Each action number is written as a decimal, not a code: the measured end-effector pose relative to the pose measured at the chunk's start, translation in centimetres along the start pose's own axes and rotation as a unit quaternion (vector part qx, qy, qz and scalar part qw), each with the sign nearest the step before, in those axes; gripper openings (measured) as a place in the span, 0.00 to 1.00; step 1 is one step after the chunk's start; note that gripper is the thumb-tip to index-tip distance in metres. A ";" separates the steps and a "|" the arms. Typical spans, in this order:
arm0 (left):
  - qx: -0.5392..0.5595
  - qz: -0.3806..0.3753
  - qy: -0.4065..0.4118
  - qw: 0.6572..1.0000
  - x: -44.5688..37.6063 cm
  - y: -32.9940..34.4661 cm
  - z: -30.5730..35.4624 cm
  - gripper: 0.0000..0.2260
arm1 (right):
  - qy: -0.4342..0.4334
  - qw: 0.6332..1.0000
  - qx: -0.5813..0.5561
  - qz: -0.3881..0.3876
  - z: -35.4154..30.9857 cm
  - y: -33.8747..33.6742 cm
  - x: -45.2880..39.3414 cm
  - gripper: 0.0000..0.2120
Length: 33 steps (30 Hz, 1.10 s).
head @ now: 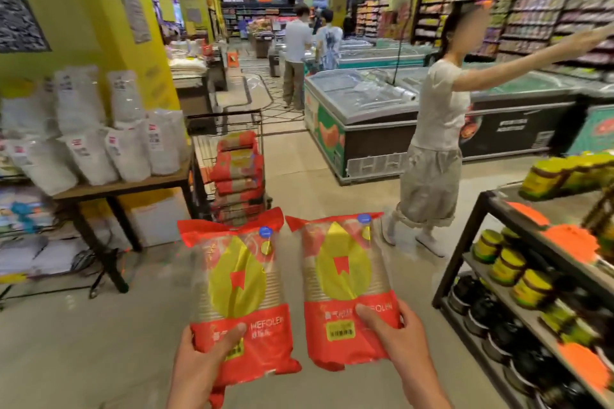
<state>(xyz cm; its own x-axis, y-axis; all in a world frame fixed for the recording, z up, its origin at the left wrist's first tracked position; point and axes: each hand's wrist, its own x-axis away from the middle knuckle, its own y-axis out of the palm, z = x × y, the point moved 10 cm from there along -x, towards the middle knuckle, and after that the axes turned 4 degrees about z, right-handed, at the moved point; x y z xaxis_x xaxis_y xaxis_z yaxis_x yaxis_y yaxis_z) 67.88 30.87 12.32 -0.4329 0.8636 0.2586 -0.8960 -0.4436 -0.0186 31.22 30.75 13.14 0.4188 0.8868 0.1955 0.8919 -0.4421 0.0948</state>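
Note:
I hold two matching red and yellow packs of paper cups side by side in front of me. My left hand (pixel 202 355) grips the lower end of the left pack (pixel 237 289), thumb on its front. My right hand (pixel 395 339) grips the lower end of the right pack (pixel 345 279) the same way. Both packs stand upright, close together and slightly apart.
A wire shopping cart (pixel 232 173) stacked with more of the same red packs stands just ahead. A wooden table (pixel 126 188) with white bags is at left, a shelf (pixel 531 276) of jars at right. A person (pixel 438 143) stands ahead right by chest freezers (pixel 365 119).

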 end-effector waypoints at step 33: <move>0.014 0.180 0.013 0.983 -43.6 41.0 14.6 0.25 | 0.049 0.981 0.058 -0.177 -11.9 19.8 -71.0 0.20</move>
<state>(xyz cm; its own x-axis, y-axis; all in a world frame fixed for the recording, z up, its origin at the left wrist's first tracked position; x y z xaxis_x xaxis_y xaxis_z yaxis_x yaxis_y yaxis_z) 51.43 -28.53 14.36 -0.7247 0.6548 0.2146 -0.6810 -0.7281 -0.0783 17.10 -42.50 12.73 0.0665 0.9624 0.2633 0.9943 -0.0859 0.0628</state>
